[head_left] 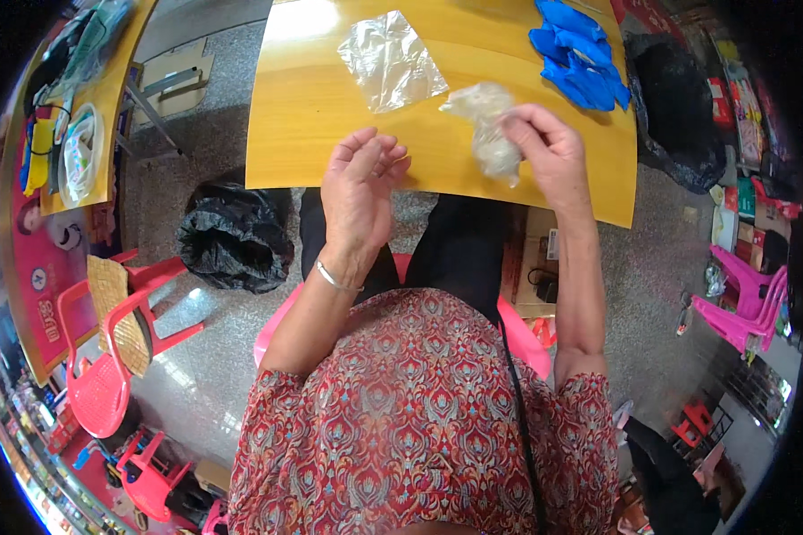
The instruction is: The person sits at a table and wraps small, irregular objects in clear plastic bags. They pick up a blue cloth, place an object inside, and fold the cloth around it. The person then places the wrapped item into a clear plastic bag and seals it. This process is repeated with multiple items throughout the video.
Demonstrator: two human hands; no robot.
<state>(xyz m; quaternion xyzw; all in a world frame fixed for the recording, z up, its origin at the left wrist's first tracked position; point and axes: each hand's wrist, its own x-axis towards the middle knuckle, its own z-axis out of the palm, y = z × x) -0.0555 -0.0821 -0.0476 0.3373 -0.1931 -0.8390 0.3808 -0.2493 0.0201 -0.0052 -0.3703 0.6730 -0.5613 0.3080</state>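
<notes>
Short-sleeved red blouse point(419, 419) with ornate paisley-like pattern, thin silver bracelet point(332, 277) on left wrist, dark trousers point(455, 250), bare forearms

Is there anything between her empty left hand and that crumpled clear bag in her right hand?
Nothing visible. The left hand is open, and only bare tabletop separates it from the bag in the right hand.

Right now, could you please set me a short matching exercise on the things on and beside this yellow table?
Things:
1. flat clear bag
2. blue gloves
3. crumpled clear bag
4. black sack

Places:
a. on the floor, left of the table
b. held in the right hand
c. piled at the table's far right
d. lying spread in the table's middle

Pairs: 1-d, 2-c, 3-b, 4-a
</notes>
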